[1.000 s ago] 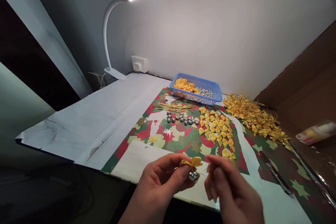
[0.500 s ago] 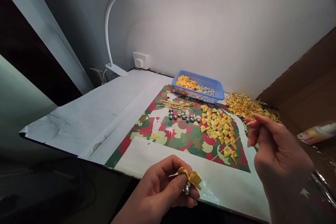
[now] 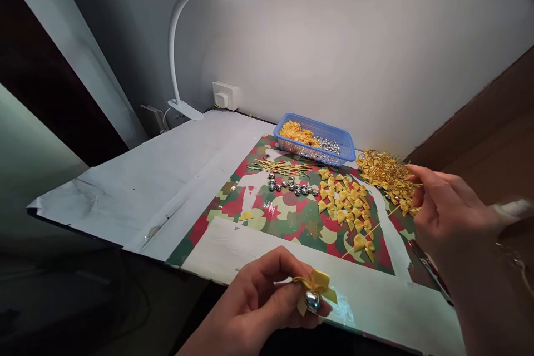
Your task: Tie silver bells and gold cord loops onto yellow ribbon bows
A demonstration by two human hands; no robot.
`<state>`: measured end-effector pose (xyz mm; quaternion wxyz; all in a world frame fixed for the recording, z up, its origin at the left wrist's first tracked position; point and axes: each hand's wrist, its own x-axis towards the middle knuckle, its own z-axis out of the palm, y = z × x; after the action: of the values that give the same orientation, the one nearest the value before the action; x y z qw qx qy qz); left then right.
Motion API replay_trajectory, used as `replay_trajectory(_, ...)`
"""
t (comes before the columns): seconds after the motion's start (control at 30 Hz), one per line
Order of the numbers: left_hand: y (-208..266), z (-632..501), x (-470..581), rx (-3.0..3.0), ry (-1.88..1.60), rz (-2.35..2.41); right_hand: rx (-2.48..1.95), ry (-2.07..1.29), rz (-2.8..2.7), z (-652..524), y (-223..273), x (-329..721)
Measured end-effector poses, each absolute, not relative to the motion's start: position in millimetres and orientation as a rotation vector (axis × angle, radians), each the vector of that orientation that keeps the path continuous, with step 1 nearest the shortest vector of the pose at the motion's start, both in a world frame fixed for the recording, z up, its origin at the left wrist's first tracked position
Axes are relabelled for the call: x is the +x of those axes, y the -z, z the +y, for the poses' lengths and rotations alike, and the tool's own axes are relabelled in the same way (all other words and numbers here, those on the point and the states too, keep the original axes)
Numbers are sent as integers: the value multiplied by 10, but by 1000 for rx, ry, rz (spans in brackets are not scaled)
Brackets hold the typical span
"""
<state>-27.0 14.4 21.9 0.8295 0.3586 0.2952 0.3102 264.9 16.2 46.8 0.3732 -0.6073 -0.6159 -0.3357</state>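
Between the thumb and fingers of my left hand point(image 3: 271, 292), at the table's front edge, is a yellow ribbon bow point(image 3: 320, 279). A shiny silver bell point(image 3: 312, 301) sits against the bow's front. My right hand point(image 3: 448, 206) is raised on the right, its thumb and forefinger pinched on a thin gold cord point(image 3: 377, 226). The cord runs taut down towards the bow, though its lower end is hard to make out. Beneath it, several yellow bows point(image 3: 350, 200) lie in rows on the patterned sheet point(image 3: 283, 217).
Behind stands a blue basket point(image 3: 334, 131) holding yellow bows and silver bells. Gold strands point(image 3: 279, 166) and loose bells point(image 3: 302, 188) lie before it. A heap of gold-corded pieces point(image 3: 377, 167) is at right, near a metal tool point(image 3: 429, 272). A lamp point(image 3: 173, 50) is clamped at back left.
My right hand has moved right and slightly up with the cord. My left hand has shifted a little right and turned the bow, so the bell now faces me.
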Motion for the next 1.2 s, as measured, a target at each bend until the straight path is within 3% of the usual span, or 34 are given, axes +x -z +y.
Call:
replay_trajectory(0.3, -305, 151, -268, 1042, -683, 770, -1459, -819, -1656, -289, -352, 1806)
replay_trajectory(0.5, -294, 150, -281, 1009, -674, 734, -1493, -849, -1374, -420, -164, 1333)
replay_trajectory(0.83, -250, 159, -241, 947, -804, 675, -1353, -1373, -936, -400, -125, 1314)
replay_trajectory(1.07, -288, 189, -266, 904, -696, 641, -1308, -1159, -884, -305, -73, 1464)
replay_trajectory(1.2, -252, 231, -313, 897, -666, 672, -1122, -1516, -987, -276, 38, 1461)
